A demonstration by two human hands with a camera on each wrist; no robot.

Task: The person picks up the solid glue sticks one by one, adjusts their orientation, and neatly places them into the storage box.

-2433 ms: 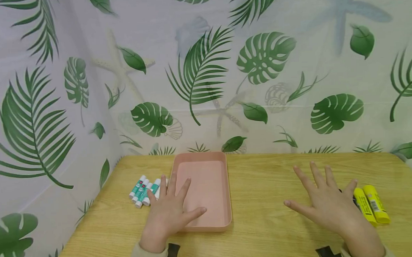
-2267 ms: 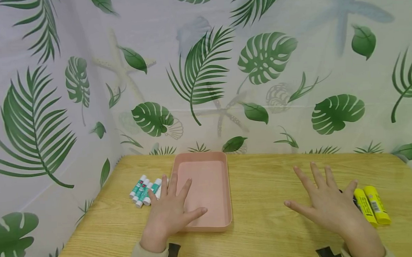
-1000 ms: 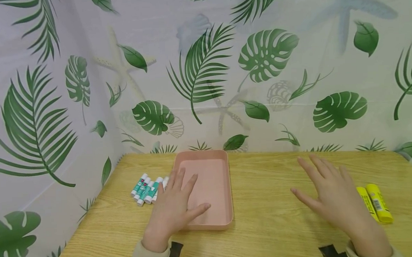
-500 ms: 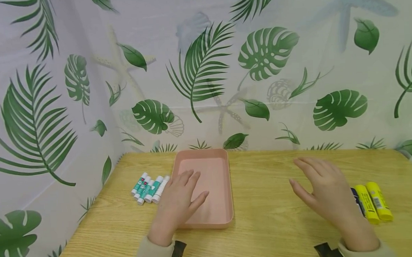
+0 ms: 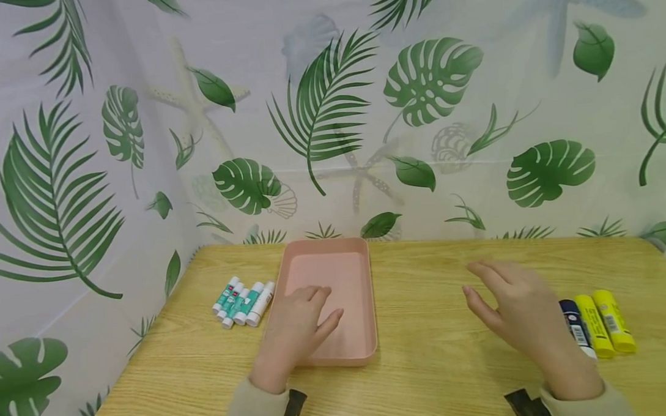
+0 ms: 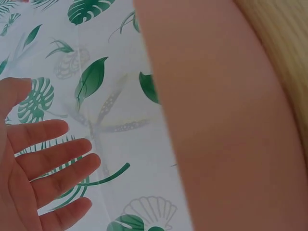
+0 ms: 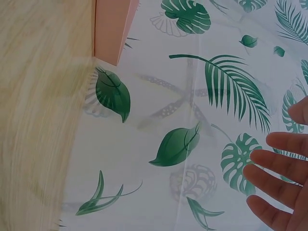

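Observation:
My left hand [image 5: 298, 322] hovers over the left part of a shallow pink tray [image 5: 349, 348], its fingers loosely bent and holding nothing. Left of the tray lie several small glue sticks [image 5: 235, 304] with white caps and teal labels, and a white tube [image 5: 261, 304] beside them. On the right, my right hand [image 5: 521, 311] hangs above the table with relaxed fingers and nothing in them. Close to its wrist lie two yellow glue sticks [image 5: 595, 326] and a dark blue one [image 5: 574, 322], partly covered by the hand. Both wrist views show loosely spread, bare fingers.
The wooden table [image 5: 425, 327] reaches back to a white curtain [image 5: 448, 185] printed with green leaves, which also runs along the left side. The tray's wall fills much of the left wrist view. Black straps [image 5: 296, 404] are at both wrists.
Both hands' spread fingers have relaxed and bent. My left hand has shifted right over the tray, uncovering the white tube. My right hand has moved slightly left, revealing more of the dark blue stick.

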